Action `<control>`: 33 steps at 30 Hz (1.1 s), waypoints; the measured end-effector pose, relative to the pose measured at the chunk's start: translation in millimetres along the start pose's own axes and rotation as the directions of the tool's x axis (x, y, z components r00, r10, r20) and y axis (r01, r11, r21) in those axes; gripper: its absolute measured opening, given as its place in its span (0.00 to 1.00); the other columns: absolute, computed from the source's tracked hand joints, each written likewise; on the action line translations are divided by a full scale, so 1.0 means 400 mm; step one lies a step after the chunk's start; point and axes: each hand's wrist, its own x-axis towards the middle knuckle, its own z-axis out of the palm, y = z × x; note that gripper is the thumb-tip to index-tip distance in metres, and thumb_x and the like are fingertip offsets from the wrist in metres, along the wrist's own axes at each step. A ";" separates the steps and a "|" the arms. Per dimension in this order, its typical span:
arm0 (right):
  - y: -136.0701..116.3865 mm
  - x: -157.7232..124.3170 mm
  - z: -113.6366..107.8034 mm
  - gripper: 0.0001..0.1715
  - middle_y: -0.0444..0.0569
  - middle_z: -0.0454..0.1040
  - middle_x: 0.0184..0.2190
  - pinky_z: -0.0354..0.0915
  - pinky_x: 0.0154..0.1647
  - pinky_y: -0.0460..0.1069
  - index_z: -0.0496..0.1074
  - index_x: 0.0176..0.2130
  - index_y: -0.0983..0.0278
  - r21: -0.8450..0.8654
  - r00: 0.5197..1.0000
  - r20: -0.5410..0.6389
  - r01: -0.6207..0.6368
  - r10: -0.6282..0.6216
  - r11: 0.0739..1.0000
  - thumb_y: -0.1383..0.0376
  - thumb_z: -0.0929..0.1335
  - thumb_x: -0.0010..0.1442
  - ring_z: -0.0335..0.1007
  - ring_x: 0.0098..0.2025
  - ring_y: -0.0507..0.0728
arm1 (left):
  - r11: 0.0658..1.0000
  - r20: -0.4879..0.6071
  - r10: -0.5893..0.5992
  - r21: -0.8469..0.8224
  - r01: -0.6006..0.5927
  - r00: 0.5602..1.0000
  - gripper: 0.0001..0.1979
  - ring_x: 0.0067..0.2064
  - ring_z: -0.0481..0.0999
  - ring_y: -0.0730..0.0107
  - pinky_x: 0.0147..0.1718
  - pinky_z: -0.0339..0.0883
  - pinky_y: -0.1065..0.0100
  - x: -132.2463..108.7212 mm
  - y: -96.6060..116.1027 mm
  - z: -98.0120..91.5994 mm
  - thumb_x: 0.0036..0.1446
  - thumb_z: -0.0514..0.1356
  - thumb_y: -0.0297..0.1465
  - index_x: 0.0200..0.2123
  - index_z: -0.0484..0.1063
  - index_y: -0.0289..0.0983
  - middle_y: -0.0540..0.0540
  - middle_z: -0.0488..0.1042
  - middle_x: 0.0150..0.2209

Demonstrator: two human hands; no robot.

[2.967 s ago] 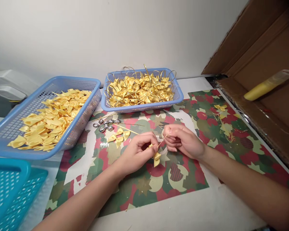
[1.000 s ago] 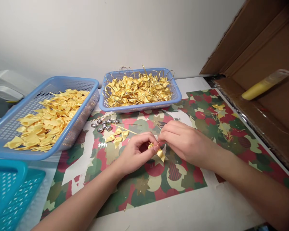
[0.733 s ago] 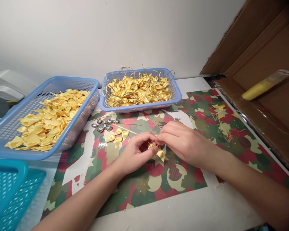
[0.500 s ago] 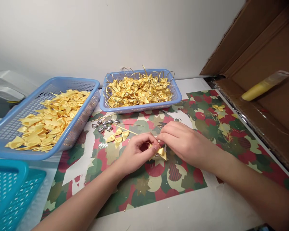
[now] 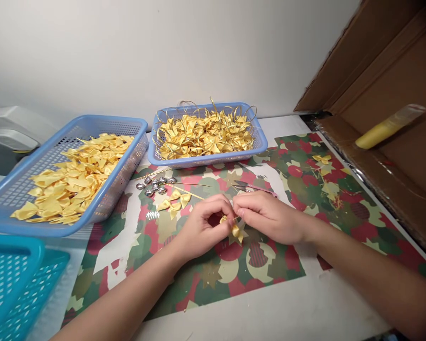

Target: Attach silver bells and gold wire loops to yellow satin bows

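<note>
Thumb and fingers of my left hand (image 5: 208, 227) are pinched on a small yellow ribbon bow (image 5: 237, 234), which hangs just below the fingertips. My right hand (image 5: 271, 215) is closed beside it, its fingertips pinching a thin gold cord at the bow; most of the cord is hidden by the fingers. Beyond my right hand lies a pair of scissors (image 5: 253, 187) with dark blades and a pink handle. Several loose yellow bows (image 5: 173, 203) rest to the left of my left hand, near a cluster of silver jingle bells (image 5: 155, 186) and some gold cords (image 5: 188, 192).
A blue basket (image 5: 208, 161) at the back holds bows with gold cord loops. Another blue basket (image 5: 88, 220) at left is heaped with plain bows. Teal baskets (image 5: 39, 284) stand front left. Cord scraps (image 5: 330, 189) lie at right, beside a cardboard box (image 5: 386, 85).
My right hand has drawn down and curled tighter, uncovering the scissors behind it. The bow has turned in my left fingers.
</note>
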 end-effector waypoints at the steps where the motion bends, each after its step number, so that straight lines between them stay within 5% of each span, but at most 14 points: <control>1: 0.009 0.003 0.007 0.16 0.41 0.57 0.24 0.52 0.30 0.47 0.57 0.26 0.64 0.107 1.000 -0.017 -0.014 0.016 0.994 0.67 0.57 0.66 0.51 0.28 0.50 | 1.000 0.001 0.004 -0.011 -0.004 1.000 0.08 0.31 0.67 0.75 0.30 0.59 0.73 0.000 0.000 0.000 0.51 0.57 0.19 0.24 0.68 0.36 0.52 0.69 0.27; 5: 0.034 0.011 0.035 0.18 0.38 0.51 0.23 0.46 0.24 0.46 0.56 0.26 0.63 0.560 0.996 -0.022 -0.058 0.085 0.827 0.59 0.59 0.67 0.44 0.24 0.48 | 0.999 -0.005 0.003 -0.051 -0.003 1.000 0.08 0.31 0.67 0.74 0.30 0.60 0.72 0.000 -0.003 0.000 0.52 0.57 0.21 0.24 0.67 0.36 0.51 0.68 0.27; 8: 0.040 0.016 0.046 0.19 0.38 0.50 0.22 0.45 0.24 0.46 0.54 0.26 0.63 0.707 0.992 -0.019 -0.072 0.121 0.703 0.57 0.61 0.65 0.43 0.23 0.47 | 0.999 -0.012 -0.019 -0.052 0.018 1.000 0.08 0.31 0.67 0.73 0.30 0.60 0.72 -0.001 -0.002 -0.002 0.53 0.57 0.22 0.24 0.68 0.36 0.50 0.69 0.27; 16: 0.035 0.017 0.042 0.16 0.38 0.52 0.22 0.48 0.25 0.45 0.58 0.26 0.63 0.606 0.982 -0.024 -0.137 0.190 0.783 0.60 0.61 0.63 0.45 0.24 0.48 | 0.996 0.018 -0.078 -0.030 0.078 0.997 0.07 0.32 0.68 0.73 0.31 0.60 0.72 -0.002 -0.001 -0.004 0.51 0.56 0.20 0.27 0.69 0.37 0.50 0.69 0.29; 24: 0.038 0.016 0.043 0.17 0.39 0.55 0.23 0.51 0.26 0.45 0.59 0.26 0.64 0.489 0.988 -0.088 -0.068 0.127 0.870 0.60 0.60 0.65 0.49 0.25 0.48 | 0.991 0.032 -0.113 -0.071 0.115 0.993 0.05 0.31 0.67 0.72 0.29 0.60 0.72 -0.002 0.002 -0.002 0.54 0.58 0.24 0.27 0.70 0.36 0.49 0.68 0.29; 33: 0.044 0.016 0.048 0.17 0.37 0.51 0.21 0.45 0.23 0.45 0.57 0.26 0.63 0.604 0.979 -0.019 -0.151 0.203 0.782 0.57 0.61 0.63 0.43 0.23 0.47 | 0.990 0.029 -0.130 -0.057 0.132 0.991 0.06 0.30 0.67 0.73 0.28 0.59 0.72 0.000 0.005 -0.004 0.54 0.58 0.24 0.25 0.70 0.36 0.50 0.68 0.27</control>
